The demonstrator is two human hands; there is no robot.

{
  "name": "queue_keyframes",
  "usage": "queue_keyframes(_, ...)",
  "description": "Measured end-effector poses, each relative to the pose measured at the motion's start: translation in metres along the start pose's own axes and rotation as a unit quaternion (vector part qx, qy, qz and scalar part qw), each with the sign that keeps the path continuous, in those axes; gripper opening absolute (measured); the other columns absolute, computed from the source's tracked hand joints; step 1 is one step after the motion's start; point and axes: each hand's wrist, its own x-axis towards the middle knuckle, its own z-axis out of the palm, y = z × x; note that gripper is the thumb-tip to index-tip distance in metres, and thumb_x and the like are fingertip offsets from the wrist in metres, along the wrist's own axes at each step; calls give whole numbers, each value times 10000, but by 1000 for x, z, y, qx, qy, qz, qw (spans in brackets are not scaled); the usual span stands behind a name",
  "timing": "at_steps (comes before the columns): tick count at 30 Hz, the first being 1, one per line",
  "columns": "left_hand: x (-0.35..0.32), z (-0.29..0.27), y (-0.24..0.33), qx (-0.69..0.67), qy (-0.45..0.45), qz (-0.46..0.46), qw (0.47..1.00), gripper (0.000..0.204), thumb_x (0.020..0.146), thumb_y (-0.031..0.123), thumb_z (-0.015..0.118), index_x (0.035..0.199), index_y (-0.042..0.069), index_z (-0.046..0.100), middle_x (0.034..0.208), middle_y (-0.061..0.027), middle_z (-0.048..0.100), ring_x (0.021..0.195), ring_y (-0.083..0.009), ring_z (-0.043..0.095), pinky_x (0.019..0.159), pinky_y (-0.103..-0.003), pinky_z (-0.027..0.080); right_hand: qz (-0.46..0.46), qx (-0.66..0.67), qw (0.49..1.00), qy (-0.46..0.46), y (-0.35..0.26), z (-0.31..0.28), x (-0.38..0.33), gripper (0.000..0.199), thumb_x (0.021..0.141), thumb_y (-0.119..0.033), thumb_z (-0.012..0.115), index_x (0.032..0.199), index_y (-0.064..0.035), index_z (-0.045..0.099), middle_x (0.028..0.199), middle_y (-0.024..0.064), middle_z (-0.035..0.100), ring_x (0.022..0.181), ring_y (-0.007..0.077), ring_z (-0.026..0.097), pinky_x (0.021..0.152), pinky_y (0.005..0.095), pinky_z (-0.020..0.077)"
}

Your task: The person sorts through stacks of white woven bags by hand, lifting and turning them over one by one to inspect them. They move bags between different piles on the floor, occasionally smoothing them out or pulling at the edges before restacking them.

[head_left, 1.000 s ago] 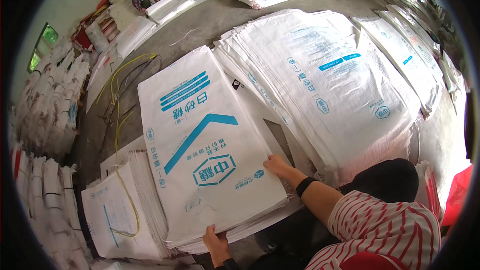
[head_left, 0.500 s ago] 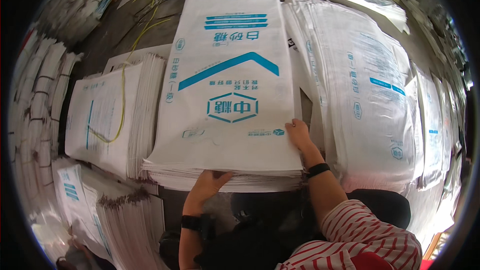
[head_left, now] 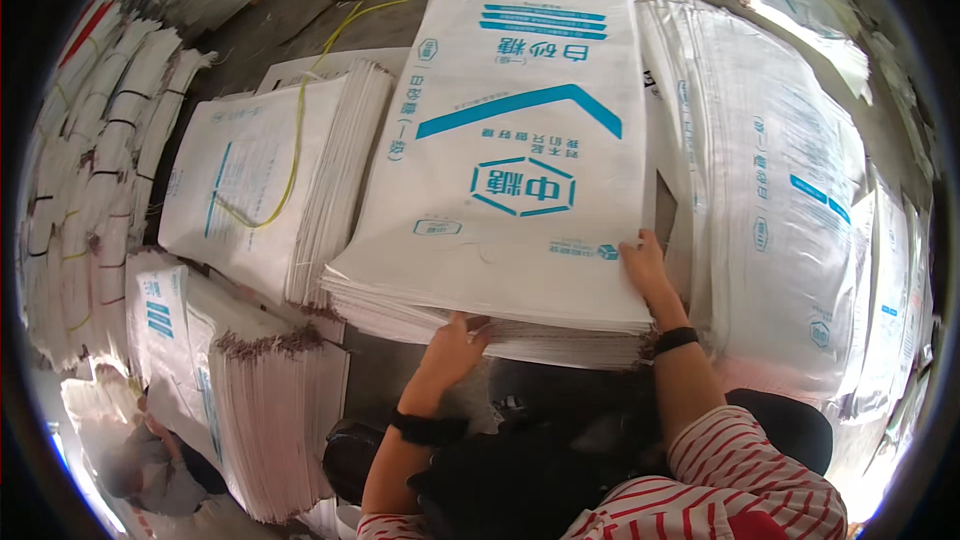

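A tall stack of white woven sacks point(head_left: 510, 170) fills the middle of the view, lying flat with its near edge toward the person. The top sack is printed in blue and teal: stripes at the far end, a broad chevron across the middle, a hexagon emblem below it. It looks smooth, with slight creasing near the front edge, and the layered edges of the sacks beneath show along the front.

To the right, overlapping spreads of similar white sacks point(head_left: 780, 200) with blue marks run to the rim and press up against the central stack. To the left lies a second stack of sacks point(head_left: 260, 190) with a yellow cord point(head_left: 290, 155) looped over it, just beside the central one. Nearer the person on the left, a lower pile of sacks point(head_left: 270, 420) shows frayed thread ends. Tied bundles of sacks point(head_left: 90, 180) line the far left rim, and grey floor point(head_left: 300, 10) shows beyond.

The right hand point(head_left: 645, 265) lies flat, fingers spread, pressing on the top sack's near right corner; a black band point(head_left: 675, 340) sits on that wrist. The left hand point(head_left: 455, 345) is at the stack's front edge, fingers tucked under the sack edges; exactly what they grip I cannot tell. A black wrist strap point(head_left: 428, 428) circles that forearm.
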Motion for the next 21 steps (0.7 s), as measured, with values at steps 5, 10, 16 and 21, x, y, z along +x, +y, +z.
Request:
queue_keyframes(5, 5, -29, 1, -318, -134, -175, 922, 721, 906, 526, 469, 1387, -9, 408, 1195, -168, 658, 706, -232, 677, 442, -290, 464, -39, 33, 999, -13, -5, -12, -7, 581, 893, -172, 612, 1381, 55, 395, 1194, 291, 592, 1079, 365, 605, 927, 406, 464)
queue_keyframes(10, 7, -33, 14, -504, -130, -222, 824, 836, 933, 699, 276, 1422, 29, 389, 1230, -174, 640, 850, -311, 713, 478, -257, 432, -95, 13, 995, 12, 0, -8, -15, 539, 915, -155, 582, 1387, 39, 411, 1187, 291, 603, 1073, 388, 609, 929, 411, 462)
queue_keyframes(16, 18, -33, 31, -578, -49, -293, 760, 939, 902, 776, 131, 1455, 44, 332, 1273, -185, 612, 959, -366, 695, 504, -258, 408, -155, 1, 986, 68, 13, 1, -12, 532, 897, -147, 602, 1362, 38, 421, 973, 250, 645, 870, 336, 648, 809, 391, 490)
queue_keyframes(21, 17, -29, 34, -569, -1, -270, 777, 847, 949, 702, 139, 1454, 54, 349, 1329, -206, 567, 934, -351, 701, 461, -283, 392, -96, -68, 993, 17, 5, -16, -3, 555, 883, -158, 626, 1367, 25, 424, 1044, 262, 626, 1003, 376, 618, 894, 428, 471)
